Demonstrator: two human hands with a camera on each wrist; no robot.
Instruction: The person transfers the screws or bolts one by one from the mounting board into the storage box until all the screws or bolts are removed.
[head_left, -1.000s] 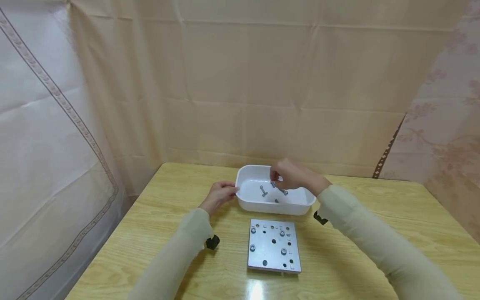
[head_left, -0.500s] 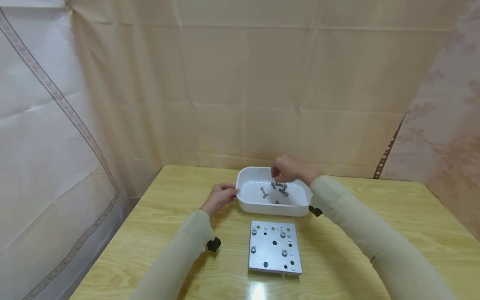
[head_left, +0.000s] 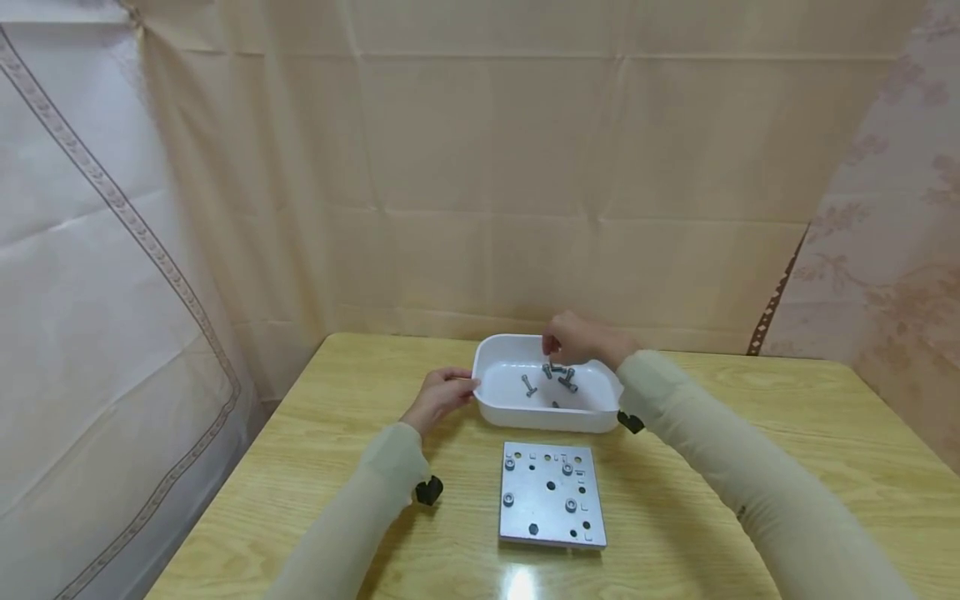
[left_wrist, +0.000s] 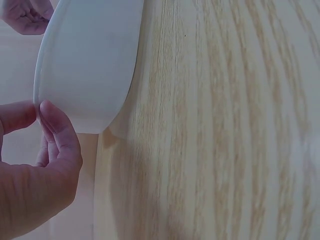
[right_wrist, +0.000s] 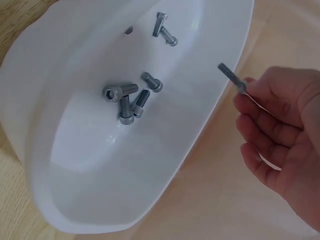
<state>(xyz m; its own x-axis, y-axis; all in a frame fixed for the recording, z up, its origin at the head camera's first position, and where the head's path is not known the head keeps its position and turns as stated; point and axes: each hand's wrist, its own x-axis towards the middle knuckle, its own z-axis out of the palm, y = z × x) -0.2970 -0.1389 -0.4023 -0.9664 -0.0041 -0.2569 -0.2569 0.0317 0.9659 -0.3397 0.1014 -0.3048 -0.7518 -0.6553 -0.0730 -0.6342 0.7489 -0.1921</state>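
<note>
A white plastic tray (head_left: 551,419) holds several loose socket head screws (right_wrist: 120,92). At its left end my left hand (head_left: 442,395) pinches the rim between thumb and fingers, plainly seen in the left wrist view. Over the tray's far side is my right hand (head_left: 577,337). In the right wrist view its thumb and forefinger pinch one thin socket head screw (right_wrist: 231,77) by the head, the threaded end pointing away from the fingers. Nearer the person lies a square metal plate (head_left: 551,500) with drilled holes and several screws standing in it.
Everything stands on a wooden table (head_left: 360,367). A beige cloth (head_left: 480,192) hangs behind its far edge, with a patterned white cloth (head_left: 90,333) at the left. Inside the tray, two smaller screws (right_wrist: 164,30) lie apart from the thicker group.
My right hand has drawn up and slightly back from the screws, showing more of them. The left hand keeps its hold on the rim.
</note>
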